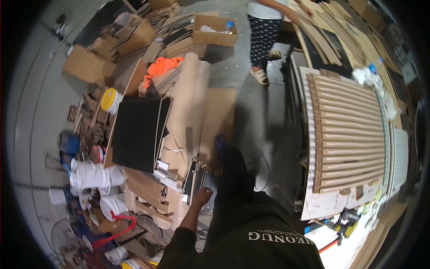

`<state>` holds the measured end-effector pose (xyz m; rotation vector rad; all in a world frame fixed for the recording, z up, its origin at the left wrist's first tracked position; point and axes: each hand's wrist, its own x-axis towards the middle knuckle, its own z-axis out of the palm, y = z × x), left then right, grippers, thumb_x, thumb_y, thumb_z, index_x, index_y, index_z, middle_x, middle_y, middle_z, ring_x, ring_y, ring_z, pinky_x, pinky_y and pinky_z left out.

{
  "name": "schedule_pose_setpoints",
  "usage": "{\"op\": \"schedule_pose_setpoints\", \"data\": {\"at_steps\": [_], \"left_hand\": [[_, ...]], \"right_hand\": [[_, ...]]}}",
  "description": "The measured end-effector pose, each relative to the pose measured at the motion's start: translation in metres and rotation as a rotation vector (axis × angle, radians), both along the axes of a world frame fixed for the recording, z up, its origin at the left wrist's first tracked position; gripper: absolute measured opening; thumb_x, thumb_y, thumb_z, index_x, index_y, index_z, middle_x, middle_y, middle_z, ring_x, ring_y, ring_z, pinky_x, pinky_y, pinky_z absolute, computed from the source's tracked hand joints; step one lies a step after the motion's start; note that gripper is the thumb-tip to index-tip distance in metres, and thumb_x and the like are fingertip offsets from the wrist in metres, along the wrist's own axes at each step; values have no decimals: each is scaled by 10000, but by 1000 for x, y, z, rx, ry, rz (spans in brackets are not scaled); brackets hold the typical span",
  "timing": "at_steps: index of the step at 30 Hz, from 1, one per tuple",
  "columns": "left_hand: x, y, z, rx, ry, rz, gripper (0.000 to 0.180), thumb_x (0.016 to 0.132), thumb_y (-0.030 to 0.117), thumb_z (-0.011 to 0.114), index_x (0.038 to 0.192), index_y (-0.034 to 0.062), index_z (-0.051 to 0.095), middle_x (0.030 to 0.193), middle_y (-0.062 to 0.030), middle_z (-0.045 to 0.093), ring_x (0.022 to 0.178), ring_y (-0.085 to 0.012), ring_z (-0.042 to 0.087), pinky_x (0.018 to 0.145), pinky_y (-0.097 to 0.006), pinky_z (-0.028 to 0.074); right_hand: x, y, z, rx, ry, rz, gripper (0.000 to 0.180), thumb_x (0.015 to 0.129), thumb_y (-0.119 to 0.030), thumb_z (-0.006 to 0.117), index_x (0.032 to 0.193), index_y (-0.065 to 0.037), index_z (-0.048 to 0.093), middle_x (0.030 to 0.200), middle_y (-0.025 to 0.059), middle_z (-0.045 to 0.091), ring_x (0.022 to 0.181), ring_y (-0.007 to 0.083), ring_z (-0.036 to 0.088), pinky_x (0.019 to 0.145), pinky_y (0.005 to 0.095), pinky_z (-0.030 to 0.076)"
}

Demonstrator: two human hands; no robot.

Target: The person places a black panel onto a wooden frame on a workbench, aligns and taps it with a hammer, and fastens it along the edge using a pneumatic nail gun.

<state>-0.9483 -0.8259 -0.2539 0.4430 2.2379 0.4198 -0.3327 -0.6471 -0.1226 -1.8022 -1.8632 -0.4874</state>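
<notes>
We see the left hand (201, 196) closed on the edge of a dark slatted panel (195, 175), steadying it against stacked cardboard sheets (148, 188); right hand out of view.

One of the person's own hands (201, 196) shows, the left, resting on one dark slotted rack (197, 177); one other person (263, 36) stands farther off. On the floor lie one black panel (136, 132), one yellow-lidded bucket (110, 100), one open cardboard box (215, 30), one orange bundle (161, 67) and about three white buckets (96, 175), though the clutter hides an exact count. One large board of wooden slats (349, 134) lies to the right, its slats too many and too bent by the lens to count surely.
</notes>
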Motion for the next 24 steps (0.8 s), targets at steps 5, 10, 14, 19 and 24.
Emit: {"op": "schedule_pose_setpoints", "data": {"at_steps": [5,10,14,19,24], "left_hand": [[-39,-70,-79,54,-52,353,352,809,372,564,955,65,655,968,-159,639,920,-323,601,819,-387,471],[-78,-129,-93,284,-140,1107,261,777,255,624,859,8,652,733,-103,635,630,-159,601,543,-299,482],[-141,-166,-128,269,2,1321,209,792,222,597,849,23,627,643,-56,586,510,-141,539,456,-273,431],[-194,-236,-235,56,238,1653,247,775,229,614,829,-12,613,763,-149,634,723,-293,588,679,-409,459],[-226,-295,-273,258,359,1993,587,850,287,577,1266,-68,363,1259,-152,476,1100,-283,478,942,-347,366]], "right_hand": [[-22,155,86,124,-6,192,494,939,-354,399,1230,43,439,1265,249,430,1172,375,420,976,438,355],[-244,354,87,113,136,356,478,928,-327,467,1244,32,447,1217,201,514,1114,285,501,959,425,380],[-579,361,32,-383,418,1057,318,932,-179,463,1205,-17,477,1138,117,539,995,208,522,889,320,396],[-935,234,-95,-815,169,1654,276,813,-95,606,1085,-64,567,1007,124,617,908,213,619,785,305,475],[-1159,51,-190,-1108,-181,1759,443,814,-227,602,1201,-46,481,1138,157,569,1055,300,552,887,378,437]]}}
